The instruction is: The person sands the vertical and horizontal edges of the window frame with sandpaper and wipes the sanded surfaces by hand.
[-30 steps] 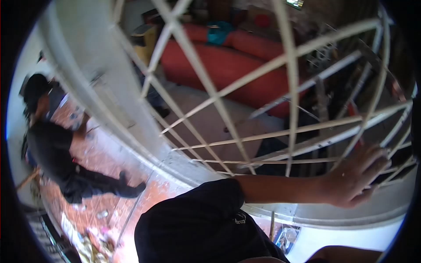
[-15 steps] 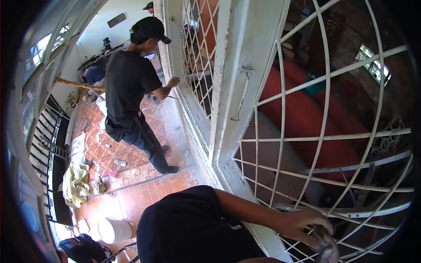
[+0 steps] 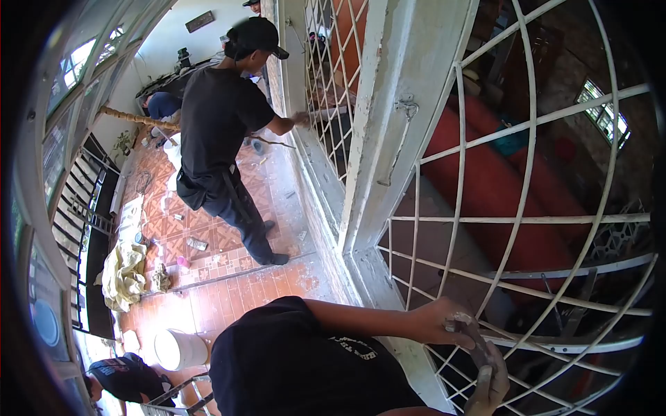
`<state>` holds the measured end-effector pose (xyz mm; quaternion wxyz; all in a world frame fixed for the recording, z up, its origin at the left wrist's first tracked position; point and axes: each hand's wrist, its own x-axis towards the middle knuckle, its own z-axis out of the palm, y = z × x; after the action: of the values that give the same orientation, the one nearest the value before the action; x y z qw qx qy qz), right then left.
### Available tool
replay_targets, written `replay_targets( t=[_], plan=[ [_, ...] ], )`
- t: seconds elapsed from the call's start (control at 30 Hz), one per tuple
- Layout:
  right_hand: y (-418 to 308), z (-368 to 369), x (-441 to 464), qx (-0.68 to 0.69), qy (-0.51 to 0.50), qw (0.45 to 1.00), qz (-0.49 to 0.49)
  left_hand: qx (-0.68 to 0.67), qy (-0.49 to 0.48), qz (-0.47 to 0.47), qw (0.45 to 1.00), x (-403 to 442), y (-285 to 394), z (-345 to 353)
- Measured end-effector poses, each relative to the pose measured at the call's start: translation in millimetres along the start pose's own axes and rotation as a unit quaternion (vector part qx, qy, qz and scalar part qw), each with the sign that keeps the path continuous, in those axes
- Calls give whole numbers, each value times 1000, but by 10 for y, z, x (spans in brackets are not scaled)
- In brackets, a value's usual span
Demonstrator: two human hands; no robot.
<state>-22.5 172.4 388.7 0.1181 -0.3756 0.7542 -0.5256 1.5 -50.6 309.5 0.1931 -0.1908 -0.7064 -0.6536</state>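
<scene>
My left hand reaches in from the left in front of the white metal grille, its whitish, dusty fingers bent and pressed together. Just below it, my right hand comes up from the bottom edge with curled fingers, also dusty. The two hands meet around something small and greyish that I cannot make out. Behind the grille lies a red sofa. Left of the grille stands a worn white frame post with a wire hook hanging on it.
A co-worker in black stands at the left, one hand at another lattice. Another person is low at the bottom left near a white bucket and a ladder. Crumpled cloth lies on the tiled floor.
The view has swung left and tilted, then shifted slightly. My left hand has left the grille, and my right hand has come into view against it. The co-worker's hand has moved onto the lattice.
</scene>
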Motion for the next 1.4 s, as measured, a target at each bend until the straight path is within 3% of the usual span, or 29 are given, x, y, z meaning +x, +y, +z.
replay_targets(
  t=[0.17, 0.3, 0.37, 0.6, 0.67, 0.83, 0.9, 1.1, 1.2, 1.27, 1.4],
  plan=[
    [-86, 67, 41, -81, -20, 996, 18, -1, 34, -7, 999, -93, -24, 20],
    [-6, 44, 23, -63, -16, 998, 3, 3, 22, -18, 1000, -101, -50, 55],
    [40, 20, -12, -54, -12, 998, 10, -11, 42, 42, 998, -76, -88, 87],
    [236, -38, -155, -19, 3, 999, 40, -15, -14, 17, 1000, -67, -120, 116],
    [288, -38, -184, 7, 7, 998, 54, -32, -36, -51, 998, -69, -96, 141],
    [324, -3, -194, 36, 11, 997, 65, -20, -36, -41, 998, -69, -176, 197],
    [273, -1, -160, -23, 4, 999, 45, -15, -30, -35, 999, -100, -224, 208],
    [288, 68, -104, 47, -17, 993, 106, -60, -75, -132, 987, -149, -257, 178],
    [254, 114, -57, 52, -25, 992, 111, -38, -55, -97, 993, -157, -282, 152],
    [251, 141, -21, 51, -30, 993, 100, -86, -25, -164, 982, -159, -247, 141],
    [272, 201, 43, 46, -56, 996, 58, -56, -1, -172, 984, -181, -287, 106]
  ],
)
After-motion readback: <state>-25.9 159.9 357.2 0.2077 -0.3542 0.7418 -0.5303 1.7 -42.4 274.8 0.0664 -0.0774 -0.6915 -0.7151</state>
